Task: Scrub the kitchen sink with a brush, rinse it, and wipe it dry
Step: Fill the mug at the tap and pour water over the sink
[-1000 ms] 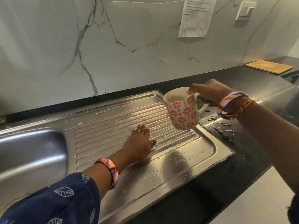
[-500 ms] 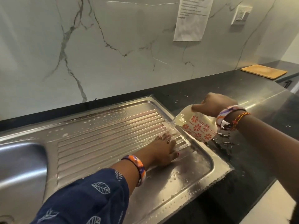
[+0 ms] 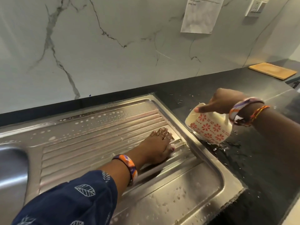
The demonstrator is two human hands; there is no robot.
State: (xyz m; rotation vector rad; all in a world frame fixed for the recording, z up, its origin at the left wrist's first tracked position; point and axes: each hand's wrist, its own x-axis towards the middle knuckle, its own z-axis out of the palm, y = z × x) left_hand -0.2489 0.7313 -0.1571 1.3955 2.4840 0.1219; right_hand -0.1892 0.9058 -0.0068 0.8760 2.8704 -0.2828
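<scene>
A person works at a steel kitchen sink, seen from above. The left hand lies palm down, fingers stretched out flat, on the ribbed draining board near its right end, gripping nothing that can be seen; something pale shows under the thumb, too small to tell. An orange-and-purple bangle sits on that wrist, w/ a dark blue leaf-print sleeve behind it. The right hand is closed round a cream mug w/ red flower pattern, fingers wrapped at the handle & thumb pressed on the rim. The mug is tipped on its side, mouth toward the draining board, held just above the black counter beside the sink's right edge. Water lies splashed on the counter under the mug; droplets & foam specks dot the steel. The basin shows at far left. No brush in view. Behind: a white marble wall w/ a taped paper notice, a wall switch & a wooden board at the counter's far right.
</scene>
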